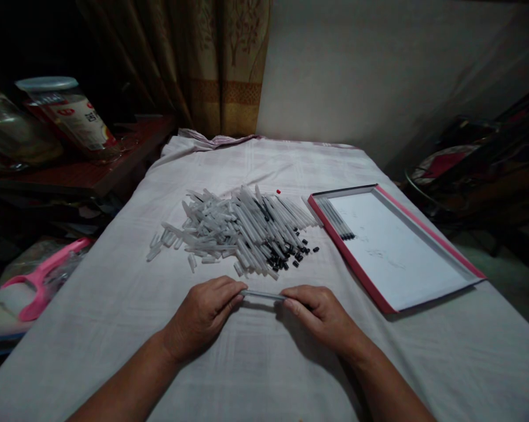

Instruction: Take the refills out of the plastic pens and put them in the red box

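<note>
Between my two hands a slim translucent pen is held level above the cloth. My left hand pinches its left end, and my right hand pinches the other end; both tips are hidden by fingers. Just beyond lies a heap of loose pen parts: translucent pen barrels, shorter clear pen caps on the left, and small black plugs at the near right. To the right, a shallow red-rimmed box lid holds several pens lined up along its left side.
A pale checked cloth covers the table. At left stand a lidded jar on a dark red cabinet and a pink-handled object. A small red piece lies behind the heap. Curtain and wall border the back.
</note>
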Action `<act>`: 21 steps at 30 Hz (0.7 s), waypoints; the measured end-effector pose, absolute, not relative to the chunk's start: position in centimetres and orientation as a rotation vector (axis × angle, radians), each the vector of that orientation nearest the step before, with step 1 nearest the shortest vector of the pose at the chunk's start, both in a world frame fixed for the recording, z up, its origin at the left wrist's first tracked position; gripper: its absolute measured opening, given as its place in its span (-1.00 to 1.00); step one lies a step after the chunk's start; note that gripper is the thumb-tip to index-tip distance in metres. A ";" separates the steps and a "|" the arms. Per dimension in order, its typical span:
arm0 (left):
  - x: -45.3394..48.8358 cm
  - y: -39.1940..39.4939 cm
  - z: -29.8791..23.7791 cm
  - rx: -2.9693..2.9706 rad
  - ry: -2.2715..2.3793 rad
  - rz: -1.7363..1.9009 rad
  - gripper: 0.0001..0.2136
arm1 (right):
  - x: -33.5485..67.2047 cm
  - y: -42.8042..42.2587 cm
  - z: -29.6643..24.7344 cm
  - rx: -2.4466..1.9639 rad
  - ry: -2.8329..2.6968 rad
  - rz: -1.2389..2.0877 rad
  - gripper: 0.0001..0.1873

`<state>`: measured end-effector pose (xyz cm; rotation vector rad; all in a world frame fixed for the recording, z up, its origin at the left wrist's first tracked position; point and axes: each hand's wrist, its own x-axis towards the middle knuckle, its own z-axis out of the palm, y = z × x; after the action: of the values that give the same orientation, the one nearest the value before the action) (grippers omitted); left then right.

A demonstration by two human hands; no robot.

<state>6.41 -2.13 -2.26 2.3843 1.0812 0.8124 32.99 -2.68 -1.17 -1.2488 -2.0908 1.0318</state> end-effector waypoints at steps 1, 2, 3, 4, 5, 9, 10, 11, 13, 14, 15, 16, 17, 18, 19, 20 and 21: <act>6.5 -2.1 -2.2 2.390 1.078 0.814 -0.82 | 33.0 -2.7 -1.2 -1.246 -2.093 1.031 -0.61; 6.5 -2.1 -2.2 2.398 1.075 0.817 -0.82 | 32.9 -2.7 -1.2 -1.243 -2.095 1.028 -0.62; 6.5 -2.1 -2.2 2.407 1.070 0.819 -0.81 | 32.9 -2.7 -1.2 -1.237 -2.098 1.025 -0.63; 6.5 -2.2 -2.2 2.412 1.067 0.816 -0.81 | 32.9 -2.7 -1.2 -1.232 -2.099 1.018 -0.64; 6.5 -2.2 -2.2 2.411 1.065 0.810 -0.80 | 32.9 -2.7 -1.2 -1.230 -2.099 1.009 -0.65; 6.5 -2.1 -2.1 2.362 1.081 0.769 -0.78 | 32.7 -2.7 -1.2 -1.251 -2.084 0.971 -0.67; 6.6 -2.1 -2.1 2.349 1.087 0.767 -0.78 | 32.6 -2.7 -1.3 -1.257 -2.078 0.962 -0.67; 6.6 -2.0 -2.1 2.335 1.094 0.770 -0.79 | 32.5 -2.7 -1.2 -1.264 -2.072 0.956 -0.68; 6.7 -1.8 -2.2 2.296 1.126 0.805 -0.79 | 32.2 -2.8 -1.1 -1.274 -2.057 0.953 -0.69; 6.8 -1.6 -2.3 2.268 1.156 0.837 -0.79 | 32.1 -2.8 -1.0 -1.276 -2.045 0.955 -0.70; 6.8 -1.5 -2.4 2.231 1.194 0.874 -0.78 | 32.1 -2.8 -0.7 -1.278 -2.025 0.952 -0.70; 6.8 -1.4 -2.5 2.183 1.238 0.910 -0.75 | 32.4 -2.7 -0.4 -1.287 -1.991 0.934 -0.71; 6.8 -1.3 -2.7 2.127 1.281 0.940 -0.71 | 32.8 -2.6 -0.1 -1.308 -1.942 0.897 -0.70; 6.8 -1.2 -2.8 2.070 1.317 0.959 -0.66 | 33.5 -2.2 0.3 -1.345 -1.876 0.842 -0.69; 6.7 -1.1 -2.9 2.020 1.342 0.968 -0.62 | 34.4 -1.7 0.6 -1.398 -1.796 0.767 -0.67; 6.6 -1.0 -3.0 1.985 1.352 0.968 -0.61 | 35.7 -0.9 1.0 -1.470 -1.708 0.681 -0.63; 6.6 -0.9 -3.1 1.968 1.352 0.969 -0.61 | 37.1 0.2 1.3 -1.546 -1.613 0.591 -0.58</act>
<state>6.56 -0.95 -3.14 1.9684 1.3525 0.9692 37.10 0.16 1.32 -1.5457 -1.6129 0.5914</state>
